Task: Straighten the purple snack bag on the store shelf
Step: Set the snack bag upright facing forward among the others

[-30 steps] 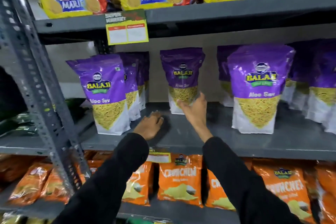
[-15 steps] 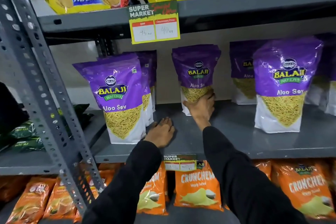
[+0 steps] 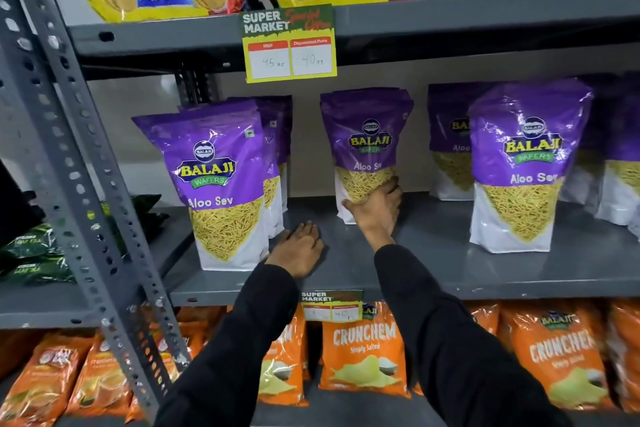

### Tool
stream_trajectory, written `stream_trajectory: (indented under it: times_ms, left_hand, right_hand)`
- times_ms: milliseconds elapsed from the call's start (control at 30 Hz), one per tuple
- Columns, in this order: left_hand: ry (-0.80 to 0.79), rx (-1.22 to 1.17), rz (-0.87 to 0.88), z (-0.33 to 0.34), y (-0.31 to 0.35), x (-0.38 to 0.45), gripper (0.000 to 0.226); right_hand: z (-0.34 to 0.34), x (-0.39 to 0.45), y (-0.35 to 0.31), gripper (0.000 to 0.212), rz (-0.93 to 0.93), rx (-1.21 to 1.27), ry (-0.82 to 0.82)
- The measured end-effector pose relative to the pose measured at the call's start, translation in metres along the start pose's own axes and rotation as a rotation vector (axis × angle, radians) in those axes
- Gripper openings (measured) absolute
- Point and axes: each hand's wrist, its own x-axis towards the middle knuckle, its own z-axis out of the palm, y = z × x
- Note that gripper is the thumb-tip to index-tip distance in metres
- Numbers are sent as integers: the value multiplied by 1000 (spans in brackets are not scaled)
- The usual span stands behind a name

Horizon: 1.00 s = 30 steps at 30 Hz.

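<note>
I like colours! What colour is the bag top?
Purple, on the bag in the right hand, head view.

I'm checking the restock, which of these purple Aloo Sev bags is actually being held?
The middle purple bag, set back under the price tag. The right hand grips its base; the other bags stand untouched.

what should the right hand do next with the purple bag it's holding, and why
Probably draw the purple snack bag forward and square it. The right hand already grips its base, and it stands further back on the shelf than the front bags on either side. The left hand lies flat on the shelf.
</note>
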Motion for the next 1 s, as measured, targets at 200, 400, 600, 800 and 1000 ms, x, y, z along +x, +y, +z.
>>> stream_trajectory:
  times_ms: [200, 400, 600, 800, 1000]
  left_hand:
    - [-5, 8, -7, -5, 6, -5, 55]
    - [-20, -37, -42, -8, 9, -8, 56]
    - [-31, -46, -57, -11, 14, -11, 54]
    - [-15, -14, -63, -9, 9, -9, 50]
    - [-1, -42, -68, -8, 8, -8, 49]
  right_hand:
    - [-24, -29, 7, 132, -36, -14, -2]
    - [-52, -66, 16, 135, -76, 23, 16]
    - [-77, -100, 22, 133, -105, 18, 16]
    - [-96, -122, 26, 134, -110, -9, 18]
    - [-109, -137, 30, 134, -148, 5, 13]
